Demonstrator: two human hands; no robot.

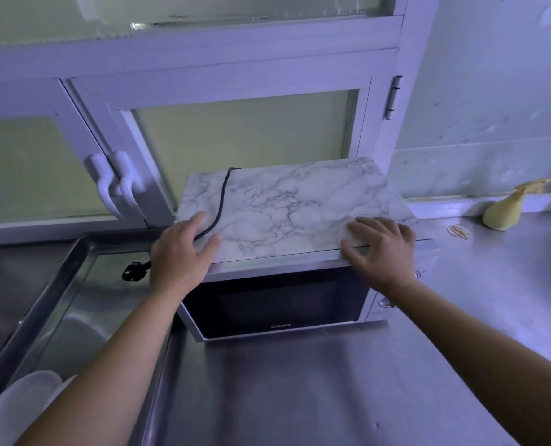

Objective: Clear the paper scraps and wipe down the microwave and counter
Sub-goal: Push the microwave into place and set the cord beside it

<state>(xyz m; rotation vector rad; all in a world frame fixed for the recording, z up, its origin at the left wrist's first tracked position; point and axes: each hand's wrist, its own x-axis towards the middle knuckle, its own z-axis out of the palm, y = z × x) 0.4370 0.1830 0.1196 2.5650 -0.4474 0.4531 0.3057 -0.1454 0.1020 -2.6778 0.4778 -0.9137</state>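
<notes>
The microwave [274,304] stands on the steel counter [332,397], pushed back against the window [245,123], with its dark door facing the person. A marble-patterned sheet [293,207] covers its top.

Both forearms reach forward and up from the bottom of the view, one on each side of the door. The left hand [180,252] lies palm down on the front left corner of the sheet. Its fingers are straight and slightly spread, pointing toward the window, and they clasp nothing. A black cord [221,197] runs from the back of the top toward this hand and passes beneath it between forefinger and thumb. Its plug [135,271] hangs off the left side above the sink [42,300].

The right hand [380,249] rests palm down on the front right corner, straddling the sheet's front edge. Its fingers are spread and loosely arched, tips touching the marble pattern, thumb hanging toward the front lip. It grasps nothing that can be seen.

White dishes [20,410] sit in the sink at lower left. On the counter to the right of the microwave lies a yellow cloth [502,214], bunched to a point, with a few rubber bands [458,231] near it.
</notes>
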